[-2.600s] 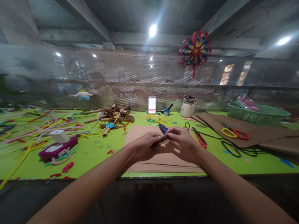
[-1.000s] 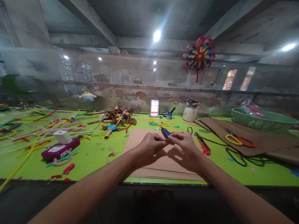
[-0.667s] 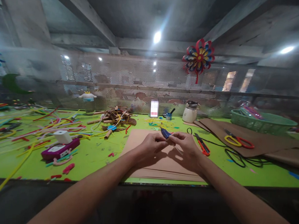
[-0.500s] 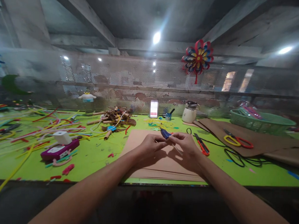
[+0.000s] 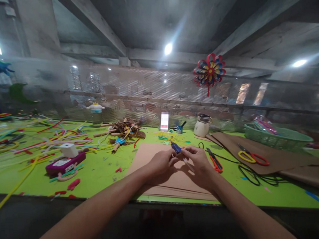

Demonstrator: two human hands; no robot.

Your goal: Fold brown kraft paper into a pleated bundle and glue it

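Observation:
A small blue glue gun (image 5: 176,148) with a dark nozzle is held above the stacked brown sheets (image 5: 150,152), nozzle pointing away and to the left. My left hand (image 5: 161,165) closes its fingers around the near side of the gun. At the gun's rear end, my right hand (image 5: 198,161) pinches with thumb and forefinger. A pale, translucent stick (image 5: 188,165) slants down just below the right fingers; its upper end is hidden. Beside my right hand lies an orange and black utility knife (image 5: 215,159).
Scissors (image 5: 252,157) rest on brown paper (image 5: 226,142) at right, near a black cord (image 5: 251,180) and a green basket (image 5: 287,138). A cream jug (image 5: 201,127) stands behind. Leftward are a purple power strip (image 5: 66,163), twig-like scraps (image 5: 127,129) and coloured pipe cleaners (image 5: 51,140).
The view has tilted up slightly, so the table sits a little lower in the picture. Both hands stay at the glue gun, with the right fingers shifted slightly at its rear.

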